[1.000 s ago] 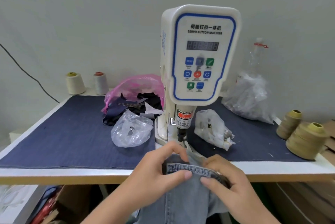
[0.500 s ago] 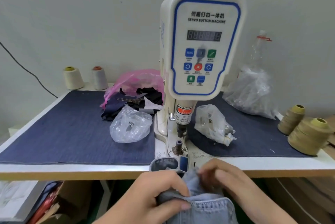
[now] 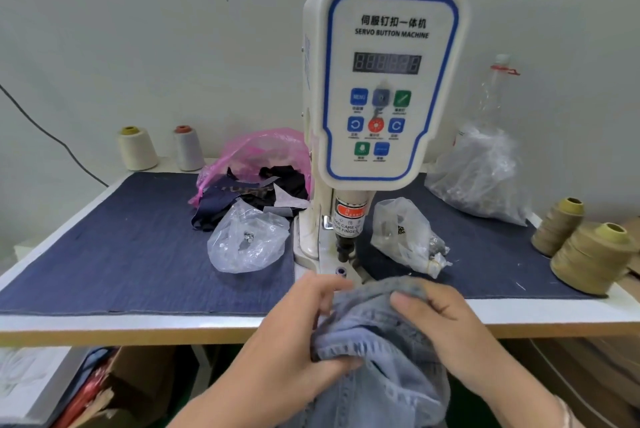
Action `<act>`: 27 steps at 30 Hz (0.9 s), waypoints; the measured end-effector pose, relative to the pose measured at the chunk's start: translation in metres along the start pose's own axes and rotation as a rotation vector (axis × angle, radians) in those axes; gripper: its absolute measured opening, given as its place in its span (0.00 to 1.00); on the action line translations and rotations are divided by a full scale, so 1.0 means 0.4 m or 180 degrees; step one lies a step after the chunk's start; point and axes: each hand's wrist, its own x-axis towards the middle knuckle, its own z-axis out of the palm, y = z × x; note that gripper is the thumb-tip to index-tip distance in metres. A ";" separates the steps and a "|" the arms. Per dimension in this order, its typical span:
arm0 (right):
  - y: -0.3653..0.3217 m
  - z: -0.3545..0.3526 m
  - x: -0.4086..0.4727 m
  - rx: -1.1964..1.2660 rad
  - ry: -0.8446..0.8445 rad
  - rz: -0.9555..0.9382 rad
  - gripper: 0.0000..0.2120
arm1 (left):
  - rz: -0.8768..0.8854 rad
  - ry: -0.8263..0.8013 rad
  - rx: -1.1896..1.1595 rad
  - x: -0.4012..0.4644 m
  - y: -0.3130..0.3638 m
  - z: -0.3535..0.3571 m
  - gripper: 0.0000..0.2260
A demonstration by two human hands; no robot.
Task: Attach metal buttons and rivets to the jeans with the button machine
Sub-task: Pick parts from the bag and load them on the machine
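The table [image 3: 519, 310] carries a dark blue denim mat [image 3: 121, 237] across nearly its whole top; at the middle of the back stands the button machine [image 3: 381, 81], a white column with a blue-edged control panel, its punch head [image 3: 346, 240] hanging over a small lower die [image 3: 341, 271] on the base plate. The jeans [image 3: 377, 351], pale blue and bunched, hang over the front edge of the table just below that die, not yet on it; the stitched waistband edge runs across the fold between the two hands. The left hand [image 3: 298, 334] grips the denim, thumb curled under the fold and fingers over the top (they are blurred, so their exact lay is unclear); the right hand [image 3: 446, 323] also holds the cloth, fingers bent over the upper edge of the bundle. Smaller things flank the machine: a pink bag of dark fabric scraps [image 3: 256, 164], a clear bag [image 3: 246, 240] to the left with a few metal pieces inside, another clear bag [image 3: 405, 237] to the right; thread cones [image 3: 588, 254] sit at the right edge.

By my reading the step in hand is finding and presenting the spot for a button; the next move calls for spreading the waistband flat, sliding it forward over the die, and keeping fingertips clear of the punch.
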 end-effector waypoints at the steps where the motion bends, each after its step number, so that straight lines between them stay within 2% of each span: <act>1: -0.014 0.002 0.001 0.0324 -0.0054 0.0045 0.12 | -0.0119 -0.0100 0.0178 -0.001 -0.009 0.001 0.35; 2: -0.024 0.008 -0.001 0.0514 -0.0192 0.0053 0.14 | -0.0209 -0.0215 0.0382 -0.001 -0.020 0.001 0.42; 3: -0.028 0.016 -0.006 0.0620 -0.0348 0.0087 0.17 | -0.0266 -0.0406 0.0586 -0.001 -0.031 0.006 0.45; 4: -0.028 0.025 -0.013 0.0825 -0.0495 0.0166 0.20 | -0.0304 -0.0609 0.0787 0.000 -0.037 0.011 0.42; 6: -0.022 0.040 -0.020 0.1176 -0.0456 0.0318 0.21 | -0.0214 -0.0782 0.1195 -0.007 -0.035 0.024 0.26; 7: -0.019 0.040 -0.029 0.1320 -0.0255 0.0426 0.18 | 0.0008 -0.0780 0.1386 -0.014 -0.037 0.032 0.18; 9: -0.005 0.037 -0.030 0.1270 0.0166 0.0699 0.08 | 0.0526 -0.0569 0.1491 -0.020 -0.032 0.032 0.14; 10: -0.010 0.034 -0.030 0.1077 0.0181 0.0875 0.07 | 0.0661 -0.0393 0.1435 -0.018 -0.030 0.033 0.11; 11: -0.007 0.025 -0.034 0.0686 0.0027 0.1036 0.10 | 0.0687 -0.0465 0.1452 -0.004 -0.018 0.026 0.08; 12: -0.007 0.017 -0.039 0.0019 -0.0326 0.1199 0.15 | 0.0406 -0.0580 0.1362 0.004 -0.009 0.010 0.11; 13: -0.017 0.010 -0.041 -0.0622 -0.0772 0.1333 0.15 | 0.0073 -0.0875 0.1236 0.008 -0.001 -0.007 0.11; 14: -0.027 0.006 -0.043 -0.1118 -0.1123 0.1386 0.12 | -0.0361 -0.1304 0.0896 0.005 -0.001 -0.027 0.08; 15: -0.031 -0.005 -0.043 -0.1263 -0.1295 0.1368 0.08 | -0.0528 -0.1470 0.0381 0.008 0.002 -0.046 0.12; 17: -0.028 -0.026 -0.034 -0.0950 -0.1166 0.1357 0.10 | -0.0695 -0.1190 -0.0464 0.018 0.001 -0.077 0.06; 21: 0.062 -0.029 0.027 0.0129 -0.0580 0.1634 0.08 | -0.1568 -0.1361 -0.0831 0.054 -0.067 -0.065 0.01; 24: 0.115 -0.017 0.069 0.0219 -0.0290 0.1645 0.10 | -0.1953 -0.1531 -0.1068 0.080 -0.120 -0.070 0.14; 26: 0.120 -0.015 0.109 0.0177 -0.0049 0.1443 0.10 | -0.2010 -0.1160 -0.1242 0.105 -0.145 -0.076 0.15; 27: 0.118 -0.016 0.128 0.0214 0.0073 0.1354 0.10 | -0.2062 -0.0907 -0.1334 0.121 -0.158 -0.076 0.12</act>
